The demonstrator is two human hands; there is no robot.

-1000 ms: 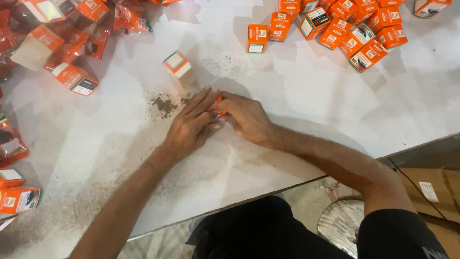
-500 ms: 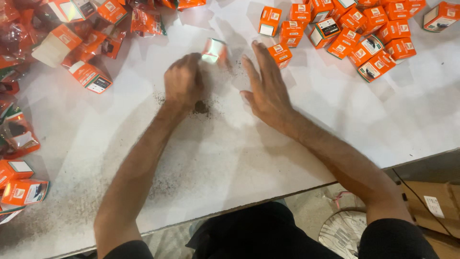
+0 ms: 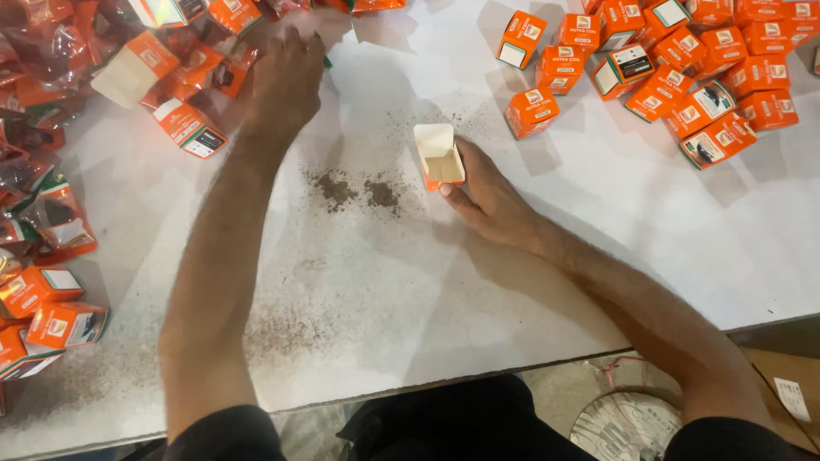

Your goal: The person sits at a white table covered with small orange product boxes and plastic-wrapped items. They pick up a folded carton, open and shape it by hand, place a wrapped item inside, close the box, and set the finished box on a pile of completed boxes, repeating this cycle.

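Note:
My right hand (image 3: 491, 201) holds a small orange carton (image 3: 440, 156) upright on the white table (image 3: 427, 290), its top flaps open and its pale inside showing. My left hand (image 3: 286, 81) is stretched to the far left of the table, fingers curled over a clear packet among the orange packets (image 3: 51, 77); what it grips is partly hidden. Two small patches of dark powder (image 3: 354, 189) lie on the table just left of the open carton.
Several closed orange cartons (image 3: 683, 68) are heaped at the back right, one (image 3: 531, 111) apart from the heap. More cartons and shiny packets lie along the left edge (image 3: 47, 307). A brown cardboard box (image 3: 790, 393) and a round fan grille (image 3: 628, 427) stand below the table edge.
My left hand has reached farther back and left into the packets. My right hand has taken hold of the open carton and brought it nearer the table's middle.

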